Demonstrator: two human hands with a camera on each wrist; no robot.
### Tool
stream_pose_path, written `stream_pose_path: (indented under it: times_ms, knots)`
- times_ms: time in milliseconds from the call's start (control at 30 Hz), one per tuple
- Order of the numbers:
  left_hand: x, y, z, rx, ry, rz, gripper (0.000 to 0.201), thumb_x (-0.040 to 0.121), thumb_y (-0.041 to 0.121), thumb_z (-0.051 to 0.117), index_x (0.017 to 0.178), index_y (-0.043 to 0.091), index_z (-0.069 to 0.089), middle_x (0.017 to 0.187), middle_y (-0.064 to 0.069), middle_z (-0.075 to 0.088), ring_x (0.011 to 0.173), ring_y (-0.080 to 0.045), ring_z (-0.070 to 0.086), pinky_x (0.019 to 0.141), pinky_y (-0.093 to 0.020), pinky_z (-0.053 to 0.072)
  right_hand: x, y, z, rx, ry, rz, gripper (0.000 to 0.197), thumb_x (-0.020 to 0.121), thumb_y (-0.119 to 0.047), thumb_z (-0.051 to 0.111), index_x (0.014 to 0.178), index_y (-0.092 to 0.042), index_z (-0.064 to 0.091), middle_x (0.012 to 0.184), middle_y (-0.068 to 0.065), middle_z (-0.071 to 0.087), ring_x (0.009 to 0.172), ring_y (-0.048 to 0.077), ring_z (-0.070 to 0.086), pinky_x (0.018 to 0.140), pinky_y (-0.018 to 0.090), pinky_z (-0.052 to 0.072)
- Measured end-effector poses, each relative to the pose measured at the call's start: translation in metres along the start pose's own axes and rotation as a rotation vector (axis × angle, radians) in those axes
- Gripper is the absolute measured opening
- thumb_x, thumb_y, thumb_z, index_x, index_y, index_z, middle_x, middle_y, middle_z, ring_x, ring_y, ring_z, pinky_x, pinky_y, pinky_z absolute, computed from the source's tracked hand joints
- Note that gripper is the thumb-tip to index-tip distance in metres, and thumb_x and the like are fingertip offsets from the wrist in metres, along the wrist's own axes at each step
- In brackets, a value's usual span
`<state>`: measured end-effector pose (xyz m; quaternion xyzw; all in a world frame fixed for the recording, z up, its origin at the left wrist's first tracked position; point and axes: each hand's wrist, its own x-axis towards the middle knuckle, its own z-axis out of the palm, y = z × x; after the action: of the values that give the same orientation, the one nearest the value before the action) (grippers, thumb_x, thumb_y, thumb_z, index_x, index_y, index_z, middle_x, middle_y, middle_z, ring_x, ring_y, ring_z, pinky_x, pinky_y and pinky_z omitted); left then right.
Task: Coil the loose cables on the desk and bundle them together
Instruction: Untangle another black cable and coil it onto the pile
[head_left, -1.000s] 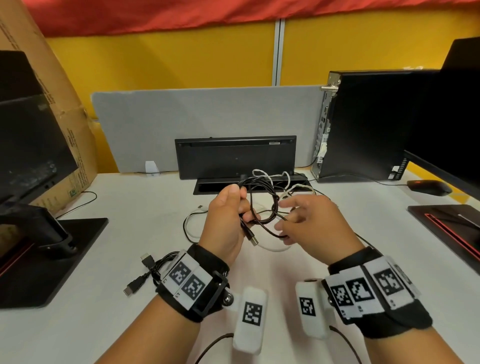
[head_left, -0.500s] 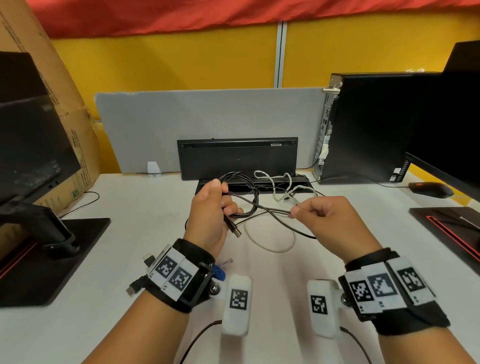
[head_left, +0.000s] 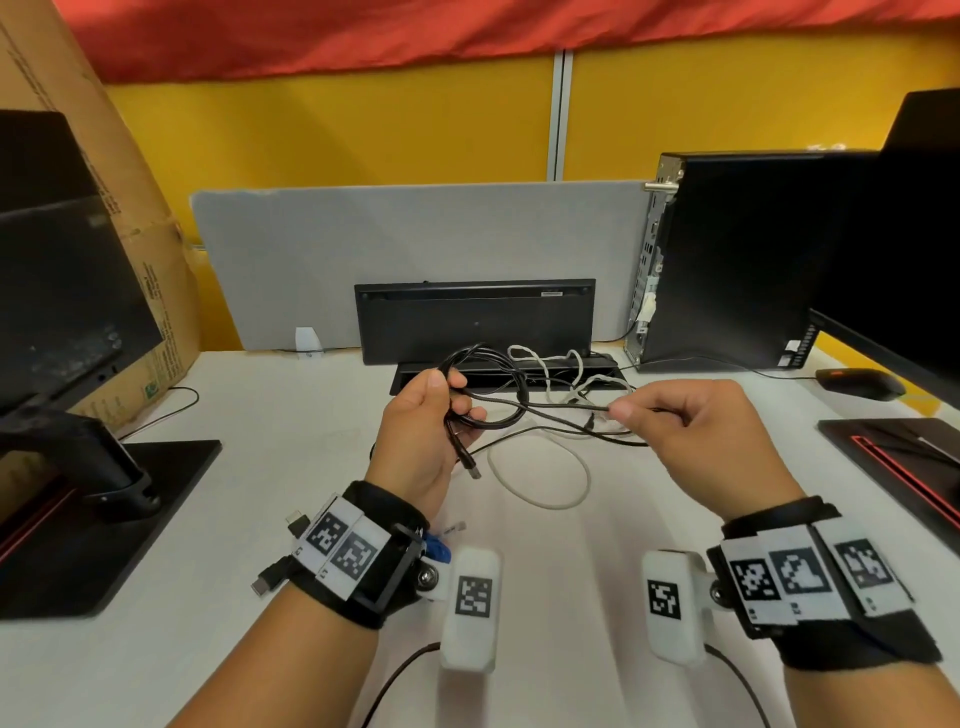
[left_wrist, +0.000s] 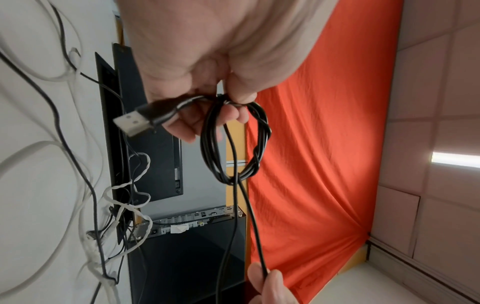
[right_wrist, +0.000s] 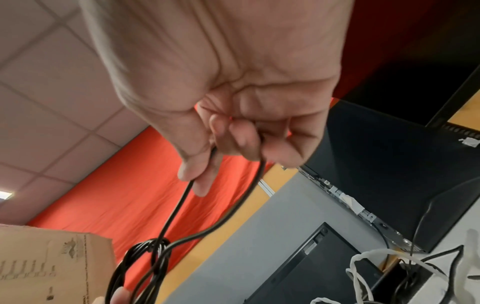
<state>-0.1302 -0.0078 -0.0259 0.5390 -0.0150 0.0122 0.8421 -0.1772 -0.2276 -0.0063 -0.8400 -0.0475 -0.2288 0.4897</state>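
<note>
two hands work mid-coil: the left hand (head_left: 423, 431) grips the black cable (left_wrist: 235, 142) loops, the right hand (head_left: 691, 431) pinches its tail, probably next wrapped round the coil.

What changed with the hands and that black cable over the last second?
The right hand moved rightward, away from the left hand, drawing a strand of the black USB cable out from the coil. The left hand kept gripping the coil, its plug dangling. The white cable stayed on the desk.
</note>
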Motion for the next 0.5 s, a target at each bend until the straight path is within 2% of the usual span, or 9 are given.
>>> stream_pose_path:
  times_ms: [67,100,167,233,333,400,500]
  knots:
    - [-0.0006,0.0001,-0.0001,0.030,0.007,-0.006,0.034,0.106,0.024,0.032,0.087,0.014,0.059,0.067,-0.001,0.052,0.071,-0.017,0.057,0.075,-0.031,0.052,0.0016,0.0011,0.0000,0.075,0.051,0.006,0.017,0.084,-0.020,0.071,0.069,-0.026,0.075,0.057,-0.016,0.066,0.056,0.001,0.062,0.060,0.024,0.054]
    - [-0.0009,-0.0003,0.0000,0.042,0.013,-0.008,0.034,0.106,0.023,0.032,0.088,0.014,0.060,0.068,-0.001,0.053,0.074,-0.018,0.057,0.076,-0.031,0.051,0.0019,0.0009,0.0005,0.124,0.077,0.021,0.017,0.084,-0.020,0.072,0.068,-0.027,0.075,0.056,-0.015,0.065,0.053,0.004,0.062,0.057,0.028,0.057]
    - [-0.0013,-0.0003,0.0007,0.067,0.037,-0.009,0.034,0.105,0.022,0.034,0.088,0.015,0.063,0.075,-0.001,0.056,0.080,-0.017,0.055,0.079,-0.031,0.048,0.0013,0.0008,0.0007,0.149,0.124,0.020,0.015,0.083,-0.023,0.073,0.069,-0.028,0.075,0.047,-0.014,0.058,0.045,0.004,0.055,0.050,0.026,0.051]
    - [-0.0006,-0.0002,-0.0003,0.147,0.091,0.007,0.033,0.104,0.020,0.038,0.086,0.018,0.066,0.085,0.000,0.056,0.082,-0.014,0.050,0.078,-0.030,0.042,0.0008,0.0027,-0.0009,0.101,0.140,-0.017,0.012,0.081,-0.026,0.074,0.070,-0.031,0.075,0.046,-0.010,0.057,0.043,0.007,0.049,0.054,0.018,0.042]
    - [0.0002,0.0020,-0.0031,0.196,0.125,0.016,0.033,0.100,0.013,0.042,0.083,0.017,0.070,0.087,-0.002,0.054,0.071,-0.013,0.040,0.066,-0.026,0.038,0.0013,0.0044,-0.0036,-0.027,0.134,-0.051,0.012,0.080,-0.029,0.075,0.069,-0.033,0.074,0.043,-0.009,0.046,0.045,0.010,0.039,0.055,0.016,0.040]
    - [-0.0006,0.0045,-0.0039,0.109,0.088,0.005,0.031,0.100,0.010,0.044,0.083,0.011,0.070,0.083,-0.005,0.053,0.065,-0.012,0.042,0.062,-0.025,0.043,0.0024,0.0056,-0.0036,-0.142,0.139,-0.089,0.014,0.084,-0.022,0.071,0.075,-0.032,0.073,0.050,-0.010,0.046,0.054,0.009,0.046,0.064,0.021,0.040]
    - [0.0000,0.0068,-0.0064,0.028,0.098,-0.006,0.026,0.100,0.015,0.050,0.086,0.007,0.070,0.076,-0.005,0.055,0.061,-0.011,0.050,0.062,-0.023,0.052,0.0023,0.0056,-0.0034,-0.286,0.097,-0.139,0.013,0.089,-0.016,0.066,0.091,-0.023,0.077,0.068,-0.014,0.057,0.070,0.003,0.054,0.067,0.014,0.037]
